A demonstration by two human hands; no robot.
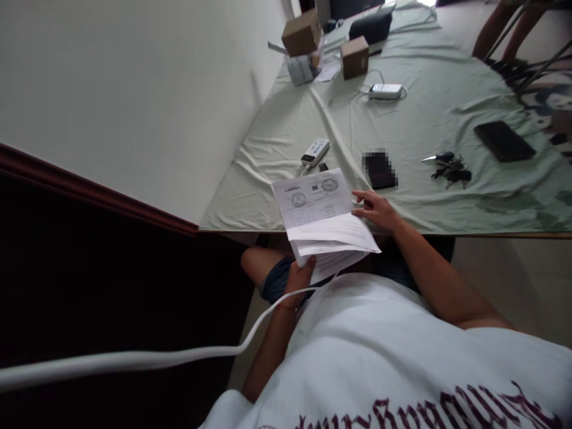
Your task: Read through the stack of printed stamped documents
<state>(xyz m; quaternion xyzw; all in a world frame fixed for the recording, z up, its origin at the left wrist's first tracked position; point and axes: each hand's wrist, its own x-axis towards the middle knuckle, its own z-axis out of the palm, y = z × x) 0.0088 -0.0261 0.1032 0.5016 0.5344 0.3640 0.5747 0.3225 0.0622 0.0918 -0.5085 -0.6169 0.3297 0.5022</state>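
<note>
A sheaf of printed paper sheets (313, 205) rests partly on the table's front edge, with stamps printed near its top and its lower sheets folded over. My left hand (300, 280) grips the bottom of the papers, thumb on top and the other fingers hidden beneath. At their right edge is my right hand (375, 210), its fingers partly spread and the index finger stretched out, touching or just beside the paper. Behind the sheets lies a white power bank (315, 152) with a cable. A dark, partly pixelated object (381, 170) lies beyond my right hand.
On the green tablecloth (429, 113) lie keys (451, 170), a dark phone (504, 141) and another white power bank (385, 91). Cardboard boxes (355, 58) and a black bag (370, 25) stand farther back. A white cable (179, 357) crosses before me. Another person's legs (496, 33) show at upper right.
</note>
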